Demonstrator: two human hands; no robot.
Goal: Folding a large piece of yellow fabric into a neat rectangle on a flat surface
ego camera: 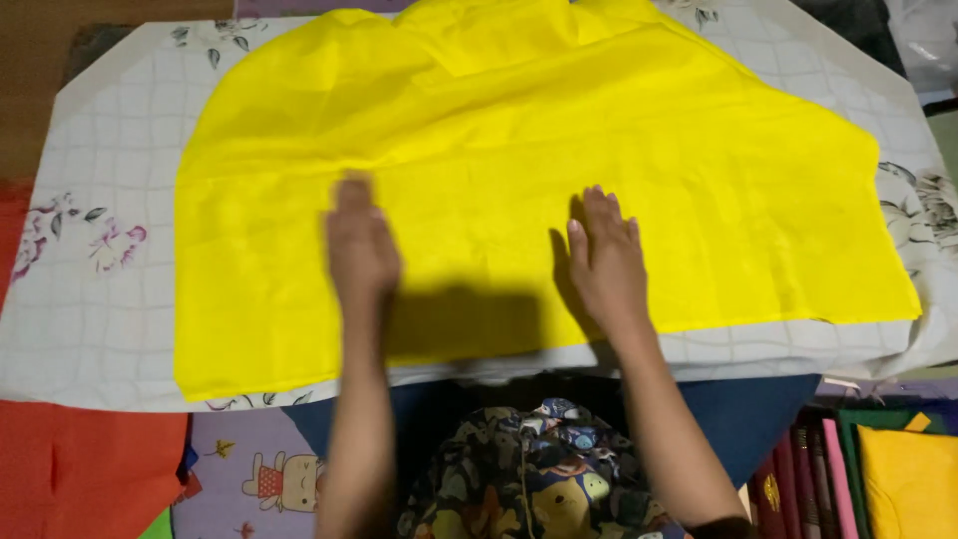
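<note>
Head view: I see two hands pressed flat on one yellow cloth.

One yellow cloth lies spread over one white sheet with a grid and flower print, which shows on both sides of the cloth and along its near edge. My left hand lies palm down, fingers straight and together, on the cloth's near middle, blurred. My right hand lies palm down just beside it, fingers spread, gripping nothing. Near the cloth's right corner I count one stack of folded fabrics in red, pink, green and yellow. One red cloth lies off the left corner.
</note>
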